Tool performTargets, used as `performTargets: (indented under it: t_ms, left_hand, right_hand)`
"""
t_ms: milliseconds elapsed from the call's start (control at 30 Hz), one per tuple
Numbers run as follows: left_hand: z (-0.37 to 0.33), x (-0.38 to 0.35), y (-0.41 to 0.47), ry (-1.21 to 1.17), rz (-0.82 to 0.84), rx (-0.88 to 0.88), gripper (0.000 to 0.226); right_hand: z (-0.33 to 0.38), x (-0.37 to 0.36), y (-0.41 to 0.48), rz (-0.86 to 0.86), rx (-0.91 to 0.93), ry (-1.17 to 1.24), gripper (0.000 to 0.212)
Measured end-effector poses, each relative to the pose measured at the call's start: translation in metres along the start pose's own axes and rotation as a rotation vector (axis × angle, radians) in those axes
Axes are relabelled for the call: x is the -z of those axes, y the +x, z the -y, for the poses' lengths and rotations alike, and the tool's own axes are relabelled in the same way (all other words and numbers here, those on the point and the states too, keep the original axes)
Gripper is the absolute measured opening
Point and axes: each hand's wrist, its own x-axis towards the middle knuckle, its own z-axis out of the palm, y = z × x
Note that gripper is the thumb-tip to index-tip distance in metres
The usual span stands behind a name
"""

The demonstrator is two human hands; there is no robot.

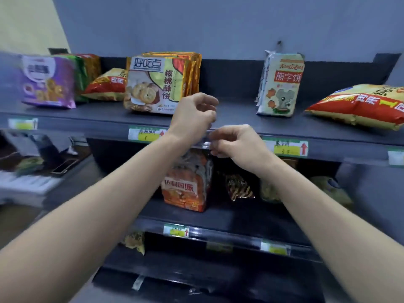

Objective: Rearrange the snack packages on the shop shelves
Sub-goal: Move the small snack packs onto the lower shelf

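both hands (215, 130) curled at top shelf edge (240, 130)

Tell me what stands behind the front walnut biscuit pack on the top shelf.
More gold-edged packs stand upright behind the walnut biscuit pack; their fronts are covered, so their count and labels stay unclear.

Dark tiered shelving (284, 125) against a grey-blue wall (218, 25); cream wall (26, 25) left.

Both bare forearms reach forward and upward from the lower corners, converging near the middle. The left hand (194, 113) sits higher, wrist bent, fingers curled loosely inward with the thumb close to the fingertips. The right hand (237, 144) sits just below and to its right, back facing up, fingers curled down in a pinching pose. The two hands nearly touch.
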Motion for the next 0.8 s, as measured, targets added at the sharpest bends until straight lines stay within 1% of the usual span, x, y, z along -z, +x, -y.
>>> performTargets:
  t_ms: [100,233,300,433,533,600,800]
  left_hand:
    - [0.026,0.038,-0.034,0.088,-0.050,0.066,0.022]
    - [0.064,0.095,-0.070,0.169,-0.124,0.240,0.022]
    - [0.087,0.125,-0.083,0.216,-0.175,0.322,0.021]
    - [0.138,0.183,-0.095,0.234,-0.276,0.477,0.022]
    - [0.179,0.219,-0.094,0.230,-0.294,0.558,0.021]
    - [0.207,0.242,-0.087,0.237,-0.283,0.594,0.019]
    - [0.292,0.304,-0.043,0.240,-0.202,0.656,0.016]
  right_hand:
    - [-0.002,-0.045,0.002,0.129,-0.006,-0.019,0.021]
    - [0.003,-0.101,0.001,0.269,-0.005,0.001,0.019]
    - [0.004,-0.131,0.003,0.339,0.008,-0.027,0.019]
    - [0.004,-0.188,0.018,0.470,0.024,-0.095,0.026]
    - [0.004,-0.232,0.041,0.517,0.015,-0.140,0.031]
    - [0.003,-0.263,0.061,0.518,-0.004,-0.165,0.032]
    - [-0.007,-0.352,0.121,0.500,-0.149,-0.178,0.035]
